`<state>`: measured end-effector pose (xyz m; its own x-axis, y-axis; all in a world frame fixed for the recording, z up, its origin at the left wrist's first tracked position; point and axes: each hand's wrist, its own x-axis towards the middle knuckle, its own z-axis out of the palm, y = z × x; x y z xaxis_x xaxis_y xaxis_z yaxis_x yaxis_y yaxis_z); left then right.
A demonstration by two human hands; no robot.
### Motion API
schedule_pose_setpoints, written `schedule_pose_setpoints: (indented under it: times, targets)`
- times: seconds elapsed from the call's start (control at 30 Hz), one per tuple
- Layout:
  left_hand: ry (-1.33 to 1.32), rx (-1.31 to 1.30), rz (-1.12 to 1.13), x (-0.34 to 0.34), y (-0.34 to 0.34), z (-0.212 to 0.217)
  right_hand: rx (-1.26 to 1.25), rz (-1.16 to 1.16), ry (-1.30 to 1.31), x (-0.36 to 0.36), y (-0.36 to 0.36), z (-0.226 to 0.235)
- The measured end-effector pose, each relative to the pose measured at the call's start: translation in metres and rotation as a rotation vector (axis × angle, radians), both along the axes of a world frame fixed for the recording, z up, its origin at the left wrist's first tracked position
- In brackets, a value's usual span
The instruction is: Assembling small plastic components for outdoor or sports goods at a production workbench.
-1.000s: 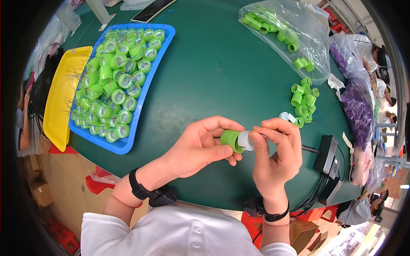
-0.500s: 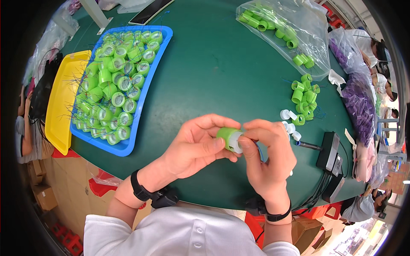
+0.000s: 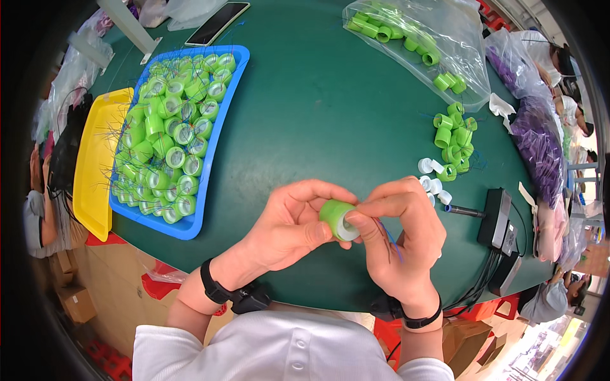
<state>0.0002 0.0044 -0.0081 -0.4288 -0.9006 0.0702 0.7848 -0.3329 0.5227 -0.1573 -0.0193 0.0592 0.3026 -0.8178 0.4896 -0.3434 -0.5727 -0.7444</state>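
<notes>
Between my hands, over the near edge of the table, is a short green plastic cylinder (image 3: 332, 216). My left hand (image 3: 283, 222) is closed round its left side, with the thumb across the front. A white round insert (image 3: 349, 230) fills the cylinder's right end, its outer face toward my right hand (image 3: 406, 232). The thumb and index finger of that hand press on the insert and the cylinder's rim. Thin red and blue wires (image 3: 395, 246) stick out beside the right fingers. The fingertips partly hide where insert and cylinder meet.
A blue tray (image 3: 216, 136) at left is heaped with wired green cylinders, beside a yellow tray (image 3: 89, 171). Right of my hands lie loose green cylinders (image 3: 454, 140), white caps (image 3: 434, 184) and a black device with a pen-like tool (image 3: 467, 210). A clear bag (image 3: 467, 51) holds more cylinders.
The white insert sits deeper in the green cylinder, with less of its side showing. The wires now show more plainly beside my right fingers. The whole view has shifted slightly.
</notes>
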Motion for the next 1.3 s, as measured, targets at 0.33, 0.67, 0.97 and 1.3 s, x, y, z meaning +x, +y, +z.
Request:
schedule_pose_setpoints:
  times: [0.33, 0.67, 0.97, 1.3]
  targets:
    - [0.144, 0.028, -0.048, -0.002, 0.001, -0.001, -0.096, -0.021, 0.054, 0.004, -0.001, 0.009]
    - [-0.194, 0.085, 0.056, -0.005, 0.002, 0.018, -0.477, -0.153, 0.346, 0.008, 0.001, -0.012]
    - [-0.694, -0.243, 0.407, -0.013, 0.004, 0.006, -0.089, -0.097, 0.120, 0.005, 0.016, -0.025]
    - [-0.755, -0.236, 0.434, -0.013, 0.008, 0.006, -0.117, -0.072, 0.008, 0.007, 0.019, -0.028]
